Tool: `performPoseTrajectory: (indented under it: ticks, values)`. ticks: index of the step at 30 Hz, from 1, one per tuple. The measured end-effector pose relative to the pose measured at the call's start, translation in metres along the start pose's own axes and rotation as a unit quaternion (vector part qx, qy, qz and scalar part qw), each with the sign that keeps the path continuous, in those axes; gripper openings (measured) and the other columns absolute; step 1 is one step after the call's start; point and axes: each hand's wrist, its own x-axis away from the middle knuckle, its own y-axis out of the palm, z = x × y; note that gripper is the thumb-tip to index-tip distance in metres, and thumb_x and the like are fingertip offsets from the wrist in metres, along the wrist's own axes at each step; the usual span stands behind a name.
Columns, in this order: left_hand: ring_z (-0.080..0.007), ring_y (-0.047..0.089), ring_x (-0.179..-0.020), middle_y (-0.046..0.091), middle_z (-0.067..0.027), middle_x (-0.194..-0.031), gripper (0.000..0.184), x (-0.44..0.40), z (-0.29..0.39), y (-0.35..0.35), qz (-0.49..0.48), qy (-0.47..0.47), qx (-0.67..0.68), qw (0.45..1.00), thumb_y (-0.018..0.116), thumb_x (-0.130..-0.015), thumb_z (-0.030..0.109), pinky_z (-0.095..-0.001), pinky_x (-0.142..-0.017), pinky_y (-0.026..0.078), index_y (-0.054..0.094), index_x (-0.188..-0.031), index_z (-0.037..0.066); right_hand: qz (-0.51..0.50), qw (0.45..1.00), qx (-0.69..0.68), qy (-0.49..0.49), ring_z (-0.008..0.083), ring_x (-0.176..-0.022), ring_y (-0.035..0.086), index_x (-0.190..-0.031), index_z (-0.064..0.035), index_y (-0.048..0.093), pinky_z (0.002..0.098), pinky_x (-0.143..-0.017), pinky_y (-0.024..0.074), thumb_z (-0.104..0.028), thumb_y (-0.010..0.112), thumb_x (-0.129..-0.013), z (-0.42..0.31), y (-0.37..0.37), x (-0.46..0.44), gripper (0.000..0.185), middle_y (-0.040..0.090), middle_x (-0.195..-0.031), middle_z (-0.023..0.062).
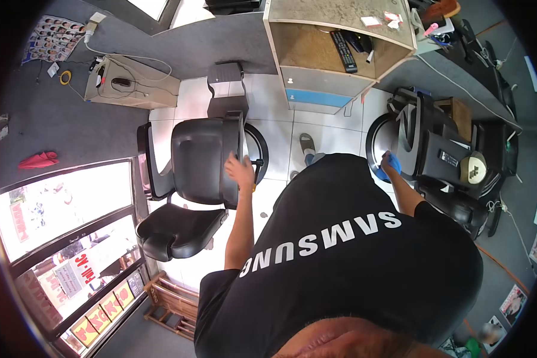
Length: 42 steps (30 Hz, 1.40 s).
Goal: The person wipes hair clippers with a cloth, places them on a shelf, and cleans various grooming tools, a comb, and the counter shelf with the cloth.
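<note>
My left hand (240, 172) is at the side of a black barber chair (198, 161), over its armrest, with the fingers apart. Whether it touches the armrest, I cannot tell. Held low at my other side, my right hand (389, 162) grips a blue rounded object (392, 167), partly hidden by the hand; its kind is not clear. Just beyond that hand stands a second black chair (409, 131) with a round base.
A wooden cabinet (307, 51) ahead holds a remote control (343, 51). Another remote (448, 158) and a cap-like pale item (473, 170) lie on the right. A footrest (226, 89) juts from the left chair. A wooden rack (172, 304) stands by the glass door, and a red cloth (39, 160) lies left.
</note>
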Motion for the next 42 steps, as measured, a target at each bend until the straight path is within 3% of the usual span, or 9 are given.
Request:
performPoseTrajectory:
  ticks: [6, 14, 17, 21, 27, 29, 30, 32, 42]
  values:
    - [-0.0337, 0.057, -0.112, 0.058, -0.018, -0.118, 0.033, 0.069, 0.116, -0.015, -0.213, 0.161, 0.429, 0.863, 0.061, -0.096, 0.021, -0.0406, -0.098, 0.045, 0.059, -0.123, 0.002, 0.055, 0.997, -0.059, -0.02, 0.0354, -0.094, 0.069, -0.114, -0.0031, 0.064, 0.0439, -0.081, 0.0542, -0.033, 0.072, -0.08, -0.059, -0.032, 0.041, 0.046, 0.07, -0.103, 0.0234]
    - [-0.0367, 0.059, -0.101, 0.063, -0.0183, -0.11, 0.03, 0.078, 0.17, 0.014, 0.013, 0.437, 0.443, 0.783, 0.052, -0.1, 0.028, -0.0429, -0.093, 0.045, 0.062, -0.111, 0.003, -0.387, 0.767, -0.505, 0.083, 0.0162, -0.077, 0.064, -0.108, -0.0019, 0.067, 0.0336, -0.066, 0.0525, -0.031, 0.061, -0.096, -0.334, -0.099, 0.172, 0.032, 0.068, -0.094, 0.0057]
    - [-0.0387, 0.062, -0.096, 0.066, -0.019, -0.106, 0.033, 0.064, 0.106, 0.008, -0.12, 0.246, 0.184, 0.944, 0.052, -0.099, 0.033, -0.0472, -0.086, 0.047, 0.063, -0.11, 0.005, -0.38, 0.763, -0.52, -0.062, 0.0118, -0.077, 0.062, -0.107, -0.0041, 0.069, 0.0294, -0.069, 0.0508, -0.037, 0.063, -0.096, -0.366, -0.195, 0.225, 0.035, 0.069, -0.093, 0.0036]
    - [-0.0405, 0.062, -0.108, 0.066, -0.0237, -0.115, 0.053, 0.101, -0.083, 0.102, -0.452, 0.221, 0.008, 0.864, 0.068, -0.085, 0.039, -0.0467, -0.093, 0.051, 0.062, -0.124, 0.003, -0.193, 0.859, -0.419, -0.224, 0.0056, -0.076, 0.06, -0.103, -0.0013, 0.072, 0.0225, -0.067, 0.0472, -0.03, 0.07, -0.094, -0.37, -0.306, 0.239, 0.03, 0.067, -0.086, -0.0027]
    - [-0.0324, 0.067, -0.099, 0.069, -0.0245, -0.106, 0.048, 0.142, -0.033, 0.044, -0.301, 0.017, 0.254, 0.919, 0.055, -0.099, 0.041, -0.0408, -0.087, 0.052, 0.063, -0.114, -0.004, 0.29, 0.711, -0.531, -0.359, 0.0106, -0.079, 0.05, -0.098, 0.0032, 0.057, 0.0249, -0.073, 0.0427, -0.021, 0.051, -0.104, -0.355, -0.372, 0.239, 0.025, 0.052, -0.093, 0.0018]
    - [-0.03, 0.062, -0.112, 0.065, -0.0199, -0.121, 0.066, 0.133, 0.055, 0.016, -0.365, -0.131, 0.445, 0.808, 0.04, -0.102, 0.057, -0.0386, -0.093, 0.049, 0.059, -0.125, -0.002, 0.449, 0.666, -0.503, -0.317, 0.012, -0.076, 0.05, -0.101, 0.0013, 0.054, 0.0292, -0.068, 0.0455, -0.02, 0.047, -0.105, -0.357, -0.299, 0.217, 0.023, 0.053, -0.085, 0.0013]
    - [-0.0321, 0.057, -0.12, 0.058, -0.0175, -0.134, 0.078, 0.123, 0.101, -0.01, -0.413, -0.195, 0.578, 0.675, 0.032, -0.1, 0.065, -0.0405, -0.1, 0.045, 0.048, -0.139, 0.0, 0.263, 0.841, -0.282, -0.378, 0.0236, -0.073, 0.057, -0.1, -0.001, 0.057, 0.0369, -0.068, 0.0478, -0.024, 0.046, -0.104, -0.313, -0.183, 0.158, 0.026, 0.059, -0.082, 0.0116]
    - [-0.0322, 0.054, -0.122, 0.055, -0.0172, -0.137, 0.082, 0.098, 0.182, -0.072, -0.434, -0.219, 0.804, 0.342, 0.024, -0.099, 0.068, -0.0428, -0.107, 0.038, 0.04, -0.145, 0.002, -0.199, 0.851, 0.143, -0.464, 0.0432, -0.082, 0.065, -0.103, -0.0036, 0.063, 0.0518, -0.071, 0.0513, -0.032, 0.045, -0.099, -0.28, -0.121, 0.157, 0.034, 0.066, -0.09, 0.0286]
    - [-0.0237, 0.056, -0.116, 0.058, -0.0138, -0.13, 0.073, 0.081, 0.214, -0.072, -0.43, -0.048, 0.516, 0.739, 0.04, -0.098, 0.065, -0.0405, -0.1, 0.042, 0.048, -0.137, 0.004, -0.153, 0.901, -0.202, -0.352, 0.0403, -0.083, 0.067, -0.102, -0.0021, 0.067, 0.0452, -0.075, 0.052, -0.035, 0.06, -0.091, -0.241, -0.141, 0.135, 0.035, 0.07, -0.092, 0.0222]
